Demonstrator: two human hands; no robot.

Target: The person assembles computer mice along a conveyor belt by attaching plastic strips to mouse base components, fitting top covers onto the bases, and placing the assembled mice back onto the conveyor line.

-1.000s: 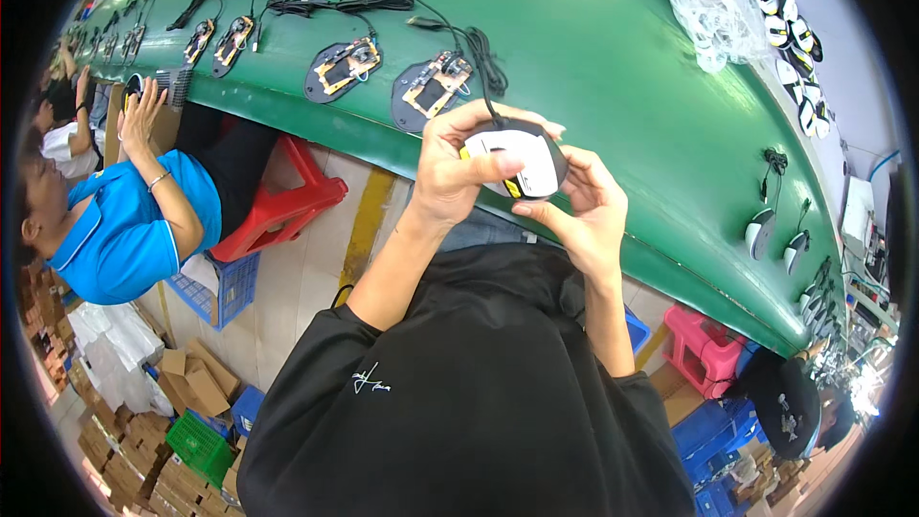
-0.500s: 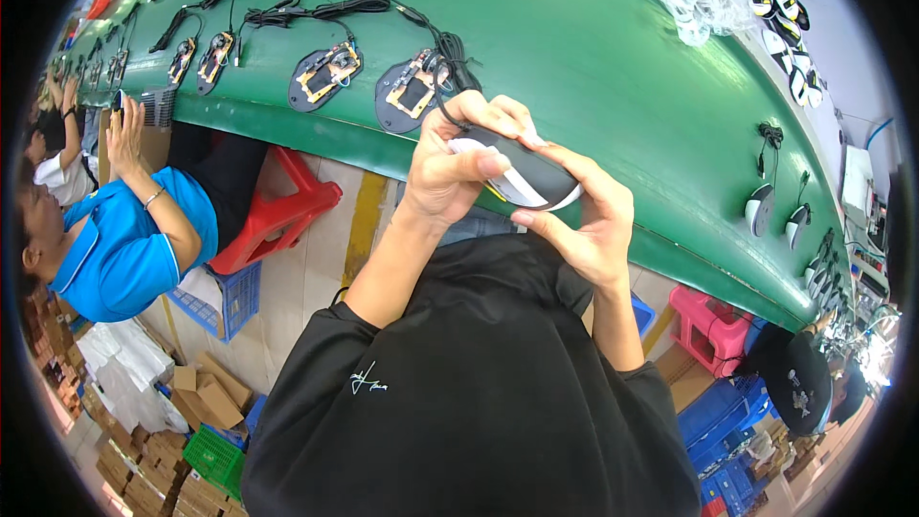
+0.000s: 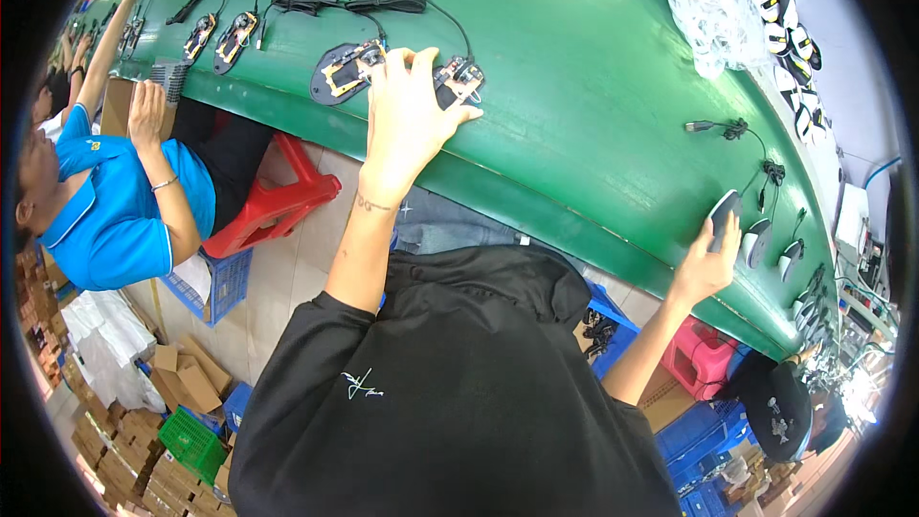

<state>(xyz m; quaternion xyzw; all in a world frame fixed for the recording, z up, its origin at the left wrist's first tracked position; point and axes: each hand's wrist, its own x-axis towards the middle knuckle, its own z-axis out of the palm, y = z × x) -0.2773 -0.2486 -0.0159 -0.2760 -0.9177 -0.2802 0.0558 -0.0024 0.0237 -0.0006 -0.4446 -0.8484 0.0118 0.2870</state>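
My left hand [image 3: 410,120] reaches over the green belt with thumb and fingers apart. It is by an uncovered mouse base with a circuit board [image 3: 462,82], partly hidden behind the fingers. Just left of it lies another uncovered mouse base [image 3: 340,75], its black cable bundled behind. Out to the right, my right hand [image 3: 706,258] has its fingers along a dark computer mouse [image 3: 725,213] at the belt. That mouse's cable [image 3: 735,129] trails away behind it on the belt.
Finished mice [image 3: 756,241] with cables stand right of my right hand. More open mouse bases [image 3: 233,43] lie to the left. A clear plastic bag [image 3: 704,14] and white-black mouse shells [image 3: 793,38] are at the far right. A co-worker in blue [image 3: 124,196] sits at left.
My hands, together on a mouse before, are now apart. The right hand has carried the mouse to the right; the left has moved forward and left to an open mouse base.
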